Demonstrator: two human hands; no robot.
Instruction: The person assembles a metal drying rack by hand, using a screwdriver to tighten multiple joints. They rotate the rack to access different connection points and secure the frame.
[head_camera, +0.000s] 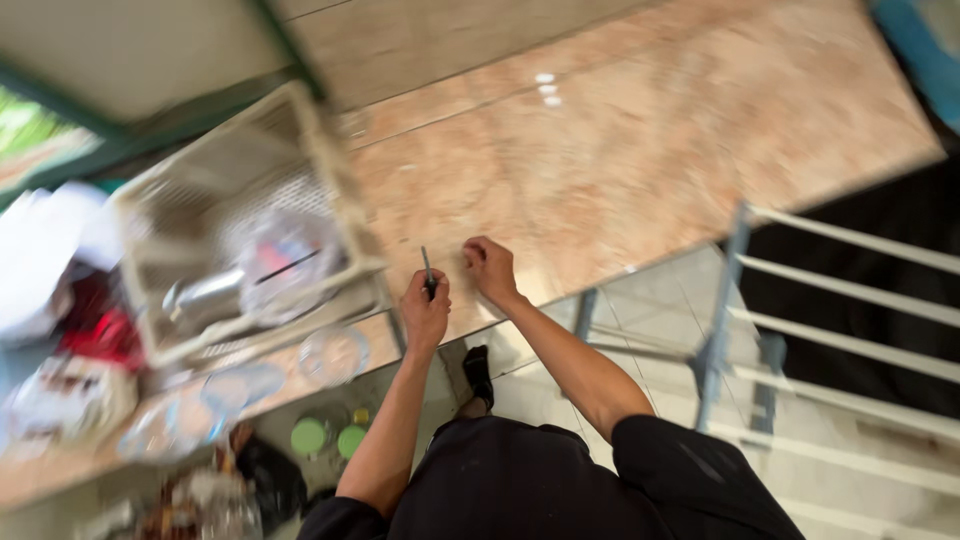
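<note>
Left hand (424, 312) fisted around a thin dark tool (427, 270), probably a pen, upright, tip pointing away over the counter (620, 160). Right hand (490, 268) curled loosely, knuckles on the counter edge, just beside. Basket (240, 220) left.

Everything here is blurred. At the lower left of the frame lies a pale packet (70, 395) with dark and reddish patches — its print is unreadable. Just above it, at the left edge, sits a red wrapper (100, 335) beneath a crumpled white bag (45, 250). No signs, no screens, no clear labels.
</note>
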